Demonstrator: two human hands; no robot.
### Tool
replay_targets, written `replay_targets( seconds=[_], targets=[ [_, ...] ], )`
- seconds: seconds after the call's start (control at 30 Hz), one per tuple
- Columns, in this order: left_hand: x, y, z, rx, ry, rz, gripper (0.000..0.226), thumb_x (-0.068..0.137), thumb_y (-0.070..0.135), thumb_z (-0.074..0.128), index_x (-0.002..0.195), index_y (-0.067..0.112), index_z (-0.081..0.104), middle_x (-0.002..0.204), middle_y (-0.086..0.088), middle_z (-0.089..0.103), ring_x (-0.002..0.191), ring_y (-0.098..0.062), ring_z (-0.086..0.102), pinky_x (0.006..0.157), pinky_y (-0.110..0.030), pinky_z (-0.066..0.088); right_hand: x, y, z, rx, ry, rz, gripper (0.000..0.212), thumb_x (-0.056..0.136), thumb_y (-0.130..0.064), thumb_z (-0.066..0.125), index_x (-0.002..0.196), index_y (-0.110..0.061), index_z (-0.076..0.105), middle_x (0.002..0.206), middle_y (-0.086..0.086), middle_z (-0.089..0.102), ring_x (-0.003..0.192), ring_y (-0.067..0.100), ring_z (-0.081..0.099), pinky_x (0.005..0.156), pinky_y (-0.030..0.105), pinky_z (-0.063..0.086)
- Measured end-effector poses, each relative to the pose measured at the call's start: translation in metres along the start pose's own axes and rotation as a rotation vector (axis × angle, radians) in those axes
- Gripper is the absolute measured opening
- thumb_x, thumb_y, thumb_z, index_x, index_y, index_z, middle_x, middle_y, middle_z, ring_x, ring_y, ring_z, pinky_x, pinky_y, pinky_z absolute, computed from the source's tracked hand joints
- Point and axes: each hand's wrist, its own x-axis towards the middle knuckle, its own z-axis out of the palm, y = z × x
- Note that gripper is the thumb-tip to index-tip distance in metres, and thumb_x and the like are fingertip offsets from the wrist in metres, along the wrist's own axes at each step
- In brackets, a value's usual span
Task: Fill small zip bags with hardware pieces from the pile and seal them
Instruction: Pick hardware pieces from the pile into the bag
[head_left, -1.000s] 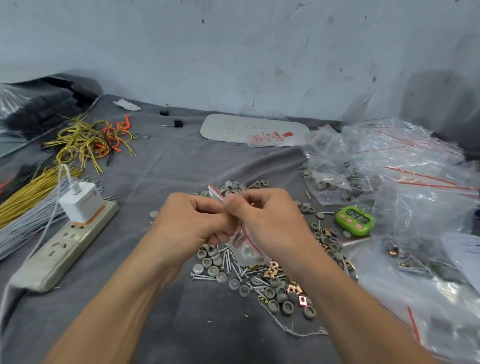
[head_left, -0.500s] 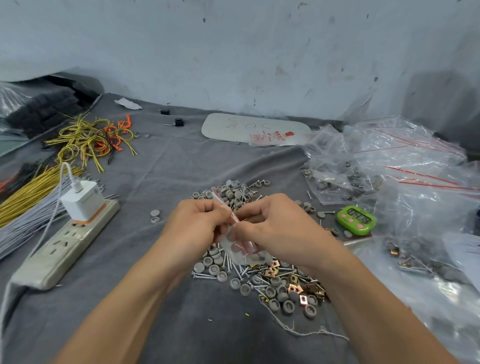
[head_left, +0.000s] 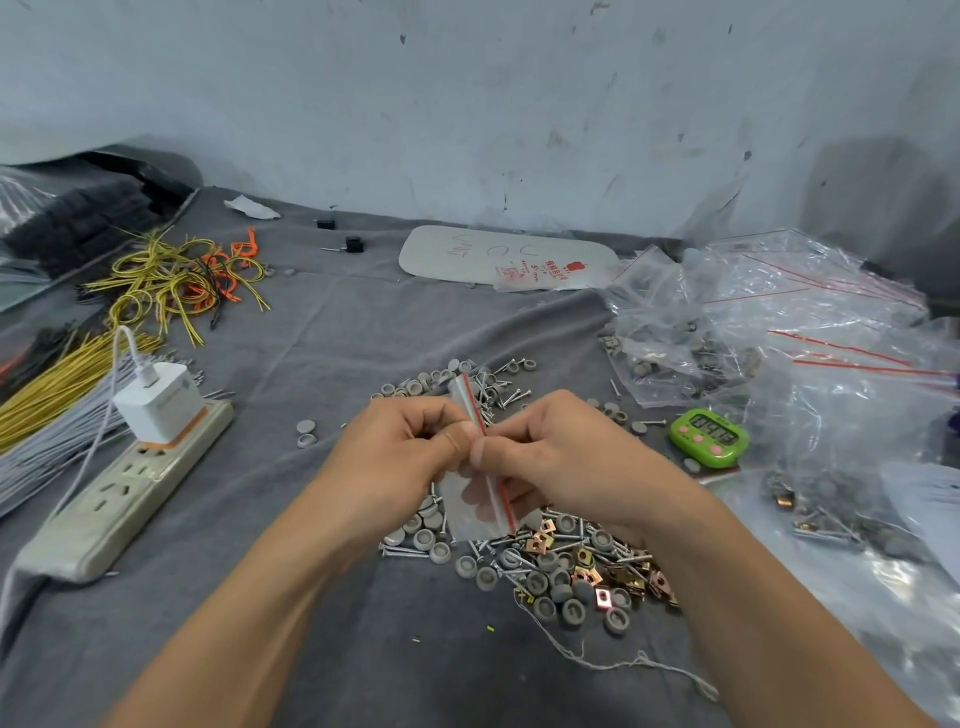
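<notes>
Clearly both grips are closed in a pinch: the left grip (head_left: 410, 447) and the right grip (head_left: 550, 457) hold the small zip bag (head_left: 470, 512) at its red strip, thumbs nearly touching, in the centre of the frame. Whether something is inside, I cannot tell. To work the strip well, I think the thumbs should press along it evenly, with the bag above the pile (head_left: 561, 571) on the bench (head_left: 311, 597).

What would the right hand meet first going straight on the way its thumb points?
The left hand: the right hand aims its thumb at the left thumb, both pinching the zip bag. Whether they touch is unclear.
</notes>
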Motion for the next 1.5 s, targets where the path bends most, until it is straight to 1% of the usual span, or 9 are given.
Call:
replay_targets(
  seconds=[0.23, 0.33, 0.53, 0.63, 0.73, 0.9, 1.07, 1.3, 1.5],
  targets=[
    [-0.002, 0.007, 0.001, -0.007, 0.009, -0.067, 0.018, 0.070, 0.026, 0.059, 0.056, 0.015, 0.060, 0.055, -0.001, 0.052, 0.061, -0.019, 0.038, 0.062, -0.037, 0.030, -0.002, -0.002, -0.003, 0.116, -0.118, -0.016, 0.028, 0.101, -0.005, 0.051, 0.092, 0.009, 0.074, 0.078, 0.020, 0.076, 0.063, 0.026, 0.066, 0.058, 0.027, 0.054],
    [-0.002, 0.006, 0.000, -0.033, 0.051, -0.110, 0.022, 0.073, 0.028, 0.063, 0.062, 0.009, 0.066, 0.060, -0.007, 0.063, 0.060, -0.019, 0.047, 0.063, -0.035, 0.036, -0.001, -0.002, -0.002, 0.071, -0.103, -0.043, 0.021, 0.092, 0.001, 0.054, 0.090, 0.005, 0.075, 0.075, 0.014, 0.075, 0.060, 0.020, 0.065, 0.058, 0.026, 0.051],
    [-0.003, 0.006, 0.001, -0.089, 0.106, -0.130, 0.021, 0.088, 0.030, 0.073, 0.072, 0.017, 0.079, 0.071, -0.011, 0.074, 0.059, -0.013, 0.066, 0.052, -0.019, 0.048, 0.002, -0.002, 0.002, -0.133, 0.111, -0.046, 0.022, 0.093, -0.020, 0.063, 0.081, -0.013, 0.080, 0.069, 0.004, 0.075, 0.056, 0.016, 0.065, 0.059, 0.032, 0.054],
    [-0.004, 0.005, -0.001, -0.074, 0.107, -0.197, 0.018, 0.085, 0.012, 0.069, 0.071, 0.015, 0.080, 0.070, -0.013, 0.075, 0.059, -0.015, 0.068, 0.050, -0.020, 0.048, 0.000, -0.005, 0.002, -0.274, 0.141, -0.027, 0.018, 0.088, -0.028, 0.067, 0.077, -0.024, 0.081, 0.066, -0.002, 0.075, 0.058, 0.015, 0.070, 0.066, 0.042, 0.064],
    [-0.005, 0.006, -0.005, -0.120, 0.069, -0.261, 0.018, 0.085, 0.003, 0.070, 0.074, 0.012, 0.081, 0.072, -0.015, 0.075, 0.058, -0.015, 0.069, 0.048, -0.018, 0.047, -0.001, -0.006, 0.003, -0.302, 0.191, -0.021, 0.018, 0.089, -0.033, 0.071, 0.074, -0.028, 0.080, 0.063, -0.007, 0.074, 0.055, 0.010, 0.070, 0.062, 0.038, 0.064],
    [-0.004, 0.005, -0.004, -0.118, 0.088, -0.283, 0.012, 0.075, 0.002, 0.079, 0.067, 0.011, 0.080, 0.061, -0.011, 0.070, 0.049, -0.012, 0.060, 0.047, -0.018, 0.046, 0.000, -0.006, 0.006, -0.183, 0.260, -0.013, 0.019, 0.088, -0.027, 0.069, 0.073, -0.022, 0.079, 0.065, -0.003, 0.075, 0.059, 0.014, 0.074, 0.067, 0.039, 0.064],
    [-0.005, 0.008, 0.002, -0.063, 0.117, -0.228, 0.013, 0.066, 0.002, 0.075, 0.060, 0.013, 0.078, 0.056, -0.010, 0.068, 0.045, -0.010, 0.057, 0.044, -0.016, 0.042, 0.002, -0.004, 0.007, -0.180, 0.236, -0.036, 0.031, 0.087, -0.049, 0.067, 0.073, -0.024, 0.079, 0.064, 0.000, 0.075, 0.062, 0.013, 0.075, 0.070, 0.036, 0.063],
    [-0.004, 0.004, 0.001, -0.106, 0.039, -0.170, 0.012, 0.075, 0.015, 0.084, 0.064, 0.015, 0.079, 0.059, -0.010, 0.069, 0.048, -0.012, 0.056, 0.045, -0.017, 0.042, 0.002, -0.005, 0.004, 0.084, 0.141, -0.023, 0.032, 0.100, -0.012, 0.057, 0.076, -0.001, 0.076, 0.073, 0.015, 0.076, 0.063, 0.026, 0.073, 0.056, 0.028, 0.055],
    [-0.002, 0.002, 0.004, -0.100, 0.051, -0.145, 0.016, 0.076, 0.030, 0.082, 0.067, 0.017, 0.079, 0.058, -0.009, 0.068, 0.048, -0.013, 0.053, 0.045, -0.022, 0.038, 0.002, -0.007, 0.005, 0.210, 0.136, 0.007, 0.035, 0.103, -0.021, 0.057, 0.083, 0.001, 0.076, 0.077, 0.019, 0.076, 0.067, 0.026, 0.073, 0.057, 0.027, 0.056]
  ],
)
